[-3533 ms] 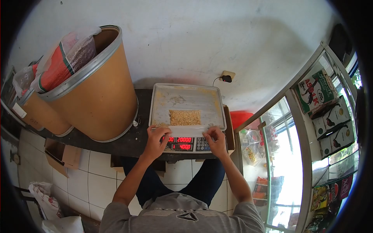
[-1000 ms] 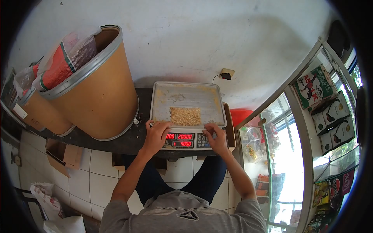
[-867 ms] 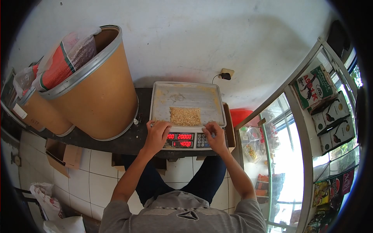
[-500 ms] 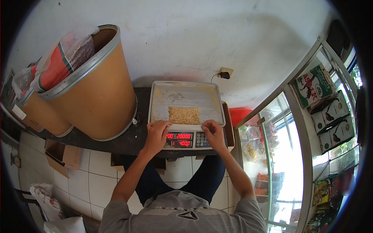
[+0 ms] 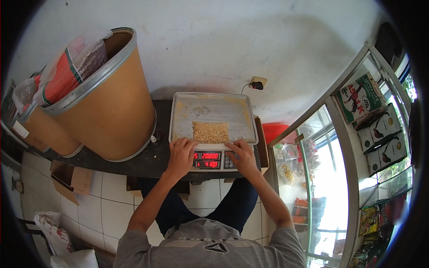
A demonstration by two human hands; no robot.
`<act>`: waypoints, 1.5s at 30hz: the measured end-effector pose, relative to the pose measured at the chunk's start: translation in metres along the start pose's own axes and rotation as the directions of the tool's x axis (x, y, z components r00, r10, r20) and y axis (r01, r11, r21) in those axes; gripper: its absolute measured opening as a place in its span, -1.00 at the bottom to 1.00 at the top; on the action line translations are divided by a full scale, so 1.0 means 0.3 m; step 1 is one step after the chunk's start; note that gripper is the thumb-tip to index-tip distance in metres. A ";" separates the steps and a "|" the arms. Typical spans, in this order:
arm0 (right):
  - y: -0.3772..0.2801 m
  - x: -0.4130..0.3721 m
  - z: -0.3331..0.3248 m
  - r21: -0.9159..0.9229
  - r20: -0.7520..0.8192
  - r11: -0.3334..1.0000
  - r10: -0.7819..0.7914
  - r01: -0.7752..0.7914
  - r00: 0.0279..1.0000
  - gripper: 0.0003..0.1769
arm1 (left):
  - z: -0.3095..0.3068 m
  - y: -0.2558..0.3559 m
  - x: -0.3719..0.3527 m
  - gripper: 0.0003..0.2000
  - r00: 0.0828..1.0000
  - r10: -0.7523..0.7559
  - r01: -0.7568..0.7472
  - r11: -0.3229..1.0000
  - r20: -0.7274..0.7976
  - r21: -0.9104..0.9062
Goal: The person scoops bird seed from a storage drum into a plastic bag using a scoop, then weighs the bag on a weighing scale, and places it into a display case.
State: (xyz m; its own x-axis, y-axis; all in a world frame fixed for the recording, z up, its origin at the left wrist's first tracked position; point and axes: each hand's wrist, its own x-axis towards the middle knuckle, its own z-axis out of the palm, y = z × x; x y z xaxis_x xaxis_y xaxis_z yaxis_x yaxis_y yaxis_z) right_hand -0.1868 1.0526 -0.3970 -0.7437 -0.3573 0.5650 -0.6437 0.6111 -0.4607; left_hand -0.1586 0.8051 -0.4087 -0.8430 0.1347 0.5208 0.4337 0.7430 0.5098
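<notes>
A flat clear bag of yellowish crushed grain point(image 5: 210, 132) lies on the metal tray point(image 5: 214, 107) of a digital scale, against the tray's near rim. My left hand point(image 5: 181, 155) is at the bag's near left corner, its fingers curled and closed on the bag's near edge. At the near right corner my right hand point(image 5: 241, 157) has its fingers bent and pinched on the same edge, partly covering the keypad point(image 5: 229, 161). Between my wrists the red display point(image 5: 208, 160) is lit, reading 20000 above and 4100 below.
A large brown drum point(image 5: 105, 100) with woven sacks point(image 5: 67, 76) in it stands left on the dark table point(image 5: 161, 134). A glass display case point(image 5: 328, 178) holding packets is to the right. Behind the scale, a plug sits in a wall socket point(image 5: 258, 84). Cardboard boxes point(image 5: 67, 178) stand below.
My right hand has moved slightly left and turned lower over the scale's keypad, closer to the bag's corner. The lower display number went from 4000 to 4100. My left hand has barely moved.
</notes>
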 end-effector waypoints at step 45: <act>0.001 0.006 -0.038 -0.211 0.147 0.926 -0.286 0.313 0.947 -0.71 | -0.011 -0.037 -0.004 -0.84 0.947 0.308 -0.320 0.933 0.092 0.168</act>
State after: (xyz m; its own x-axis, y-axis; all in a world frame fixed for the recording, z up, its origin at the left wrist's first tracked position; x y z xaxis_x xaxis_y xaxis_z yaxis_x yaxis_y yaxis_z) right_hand -0.1863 1.0601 -0.3883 -0.5464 -0.6174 0.5659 -0.7908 0.6029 -0.1057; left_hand -0.1616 0.7945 -0.4128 -0.6937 0.4165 0.5876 0.6205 0.7598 0.1941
